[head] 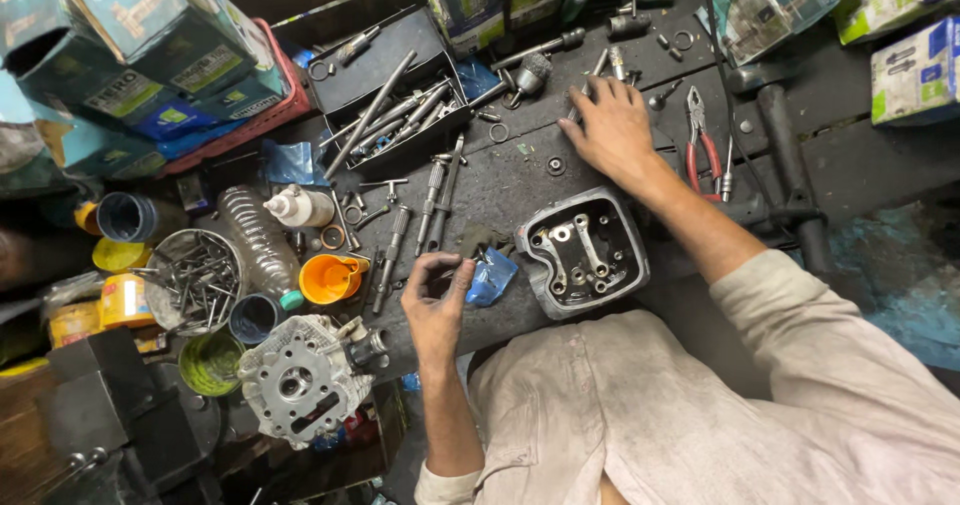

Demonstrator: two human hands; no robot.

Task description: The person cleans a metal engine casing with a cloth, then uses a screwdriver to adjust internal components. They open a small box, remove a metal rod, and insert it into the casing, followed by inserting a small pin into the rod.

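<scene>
Our left hand [437, 300] pinches a small dark part beside a blue rag [492, 275]. Our right hand [612, 125] lies open, empty, on the bench [500, 180]. Between them sits a metal engine cover [583, 252]: likely heavy, rigid, best gripped by its rim.

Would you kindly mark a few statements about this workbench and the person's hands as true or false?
1. The right hand rests flat on the dark bench top, beyond the open metal engine cover. True.
2. The red-handled pliers are gripped in the right hand. False: they lie on the bench beside that hand, untouched.
3. The left hand pinches a small part beside a blue plastic wrapper. True.
4. The orange funnel sits inside the black tray of rods. False: it lies on the bench near the clear plastic bottle.
5. The finned cylinder head is being lifted by both hands. False: it sits untouched at the bench edge.
</scene>
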